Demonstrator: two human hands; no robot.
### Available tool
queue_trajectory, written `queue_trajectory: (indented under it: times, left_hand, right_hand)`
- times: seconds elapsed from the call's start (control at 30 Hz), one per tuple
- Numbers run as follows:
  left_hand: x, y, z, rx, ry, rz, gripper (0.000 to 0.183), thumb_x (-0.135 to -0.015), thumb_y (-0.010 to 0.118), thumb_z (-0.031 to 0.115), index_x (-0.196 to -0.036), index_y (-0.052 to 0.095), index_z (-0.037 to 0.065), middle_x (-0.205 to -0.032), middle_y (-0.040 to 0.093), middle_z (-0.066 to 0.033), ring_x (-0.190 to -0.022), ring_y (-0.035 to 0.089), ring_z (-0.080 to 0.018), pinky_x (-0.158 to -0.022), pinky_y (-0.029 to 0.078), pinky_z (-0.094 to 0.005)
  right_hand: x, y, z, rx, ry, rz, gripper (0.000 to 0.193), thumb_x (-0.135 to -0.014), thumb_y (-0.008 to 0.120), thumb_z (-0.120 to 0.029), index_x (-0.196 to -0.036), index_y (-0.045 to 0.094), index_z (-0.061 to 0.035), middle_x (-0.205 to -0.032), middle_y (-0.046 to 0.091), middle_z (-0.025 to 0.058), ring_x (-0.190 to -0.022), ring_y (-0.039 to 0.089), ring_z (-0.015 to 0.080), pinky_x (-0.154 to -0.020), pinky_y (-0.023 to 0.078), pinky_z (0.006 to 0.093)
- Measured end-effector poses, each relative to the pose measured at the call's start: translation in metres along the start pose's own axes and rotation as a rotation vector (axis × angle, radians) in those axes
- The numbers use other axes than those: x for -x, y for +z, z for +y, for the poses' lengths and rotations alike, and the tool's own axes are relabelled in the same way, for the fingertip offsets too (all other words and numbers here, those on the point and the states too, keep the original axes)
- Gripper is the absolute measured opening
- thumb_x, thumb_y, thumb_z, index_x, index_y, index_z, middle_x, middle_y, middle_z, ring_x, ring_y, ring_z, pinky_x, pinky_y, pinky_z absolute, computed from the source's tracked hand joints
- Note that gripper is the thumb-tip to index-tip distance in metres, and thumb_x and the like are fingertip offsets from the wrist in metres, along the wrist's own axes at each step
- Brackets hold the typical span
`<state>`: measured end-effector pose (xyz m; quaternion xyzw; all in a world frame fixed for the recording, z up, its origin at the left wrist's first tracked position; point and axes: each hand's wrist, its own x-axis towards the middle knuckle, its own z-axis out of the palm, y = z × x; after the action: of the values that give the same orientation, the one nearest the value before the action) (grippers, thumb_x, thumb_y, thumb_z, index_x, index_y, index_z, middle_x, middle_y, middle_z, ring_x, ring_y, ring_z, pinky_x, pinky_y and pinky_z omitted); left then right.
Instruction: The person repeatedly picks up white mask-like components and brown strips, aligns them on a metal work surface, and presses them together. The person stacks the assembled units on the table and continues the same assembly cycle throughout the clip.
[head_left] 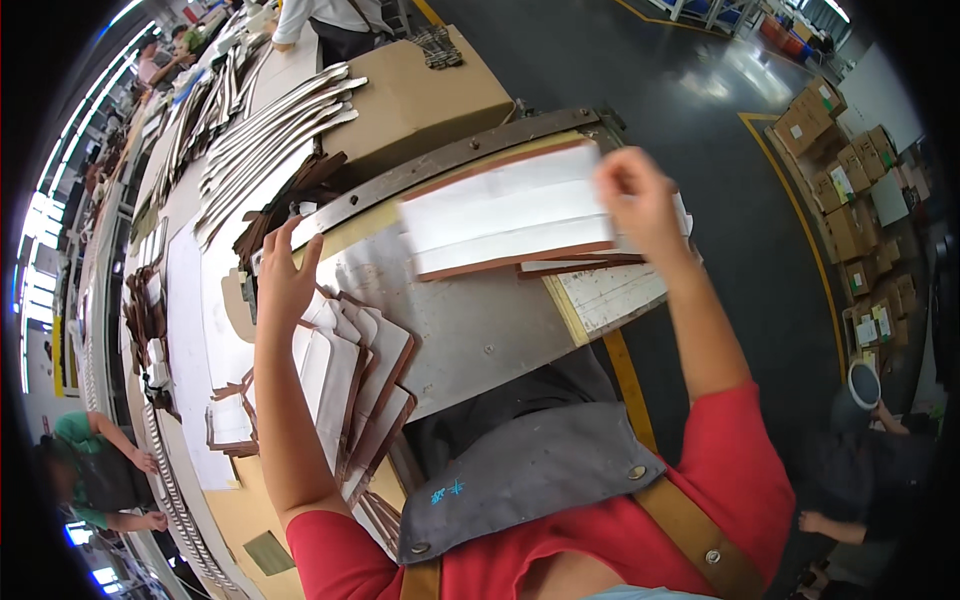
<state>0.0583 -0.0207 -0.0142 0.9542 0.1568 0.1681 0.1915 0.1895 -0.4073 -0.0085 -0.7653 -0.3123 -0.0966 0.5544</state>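
Note:
My right hand (638, 200) is closed at the right end of a white panel with brown edges (505, 205). Both are slightly blurred, and the panel lies slanted over the metal-topped work surface (450, 340). Beneath its right part show other brown-edged pieces (590, 262). My left hand (284, 275) has its fingers apart and holds nothing that I can see. It is near the left end of a long dark metal bar (400, 178). Below it, a fanned pile of white pieces with brown edges (345, 370) rests at the work surface's left side.
A large cardboard box (420, 95) stands behind the bar. Rows of long pale strips (270, 130) and dark brown pieces lie on the bench to the left. Co-workers (95, 465) are at the left and far end. Stacked cartons (855, 200) line the right side.

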Motion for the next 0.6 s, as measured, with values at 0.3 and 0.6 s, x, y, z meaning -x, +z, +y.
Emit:
queue_trajectory:
  times: [0.3, 0.6]
  left_hand:
    - [0.015, 0.026, 0.032, 0.041, 0.151, -0.055, 0.039, -0.088, 0.059, 0.03, -0.118, 0.054, 0.006, -0.118, 0.053, -0.0193, -0.109, 0.052, -0.0377, -0.092, 0.041, -0.0415]
    - [0.044, 0.028, 0.061, -0.002, 0.255, -0.132, 0.034, -0.087, 0.06, 0.027, -0.113, 0.057, 0.005, -0.119, 0.053, -0.0167, -0.106, 0.054, -0.0363, -0.089, 0.043, -0.0433]
  right_hand:
    - [0.068, -0.127, 0.087, 0.409, 0.329, 0.195, 0.009, -0.087, 0.06, -0.008, -0.083, 0.054, -0.0009, -0.068, 0.053, 0.0, -0.064, 0.05, 0.0045, -0.057, 0.042, 0.0212]
    - [0.066, -0.124, 0.1, 0.114, 0.339, 0.272, 0.022, -0.084, 0.06, -0.004, -0.105, 0.055, 0.0014, -0.088, 0.062, 0.0056, -0.078, 0.057, 0.009, -0.071, 0.046, 0.0226]
